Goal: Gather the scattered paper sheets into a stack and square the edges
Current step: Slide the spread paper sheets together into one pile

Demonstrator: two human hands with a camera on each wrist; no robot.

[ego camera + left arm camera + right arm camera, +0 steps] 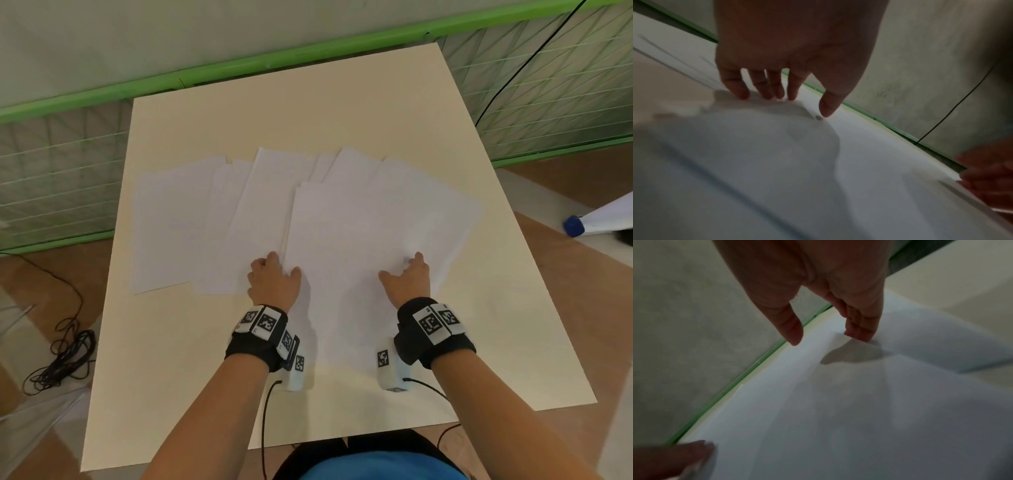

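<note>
both hands, left hand (pixel 272 282) and right hand (pixel 407 279), press straight fingers on fanned paper sheets (pixel 342 219) (blue-capped bottle (pixel 596 221) lies floorside).

Both forearms are bare. The left hand (pixel 272 286) has a black fabric wristband (pixel 255 346) behind it, carrying white tiles printed with black square-code markers. A white camera block (pixel 296 371) with its own marker hangs at the band's inner side, a thin black cable (pixel 264 421) trailing from it. The right hand (pixel 407 282) wears a matching band (pixel 433 334), block (pixel 390 370) and cable (pixel 428 389). A blue top (pixel 380 466) covers the torso.
</note>
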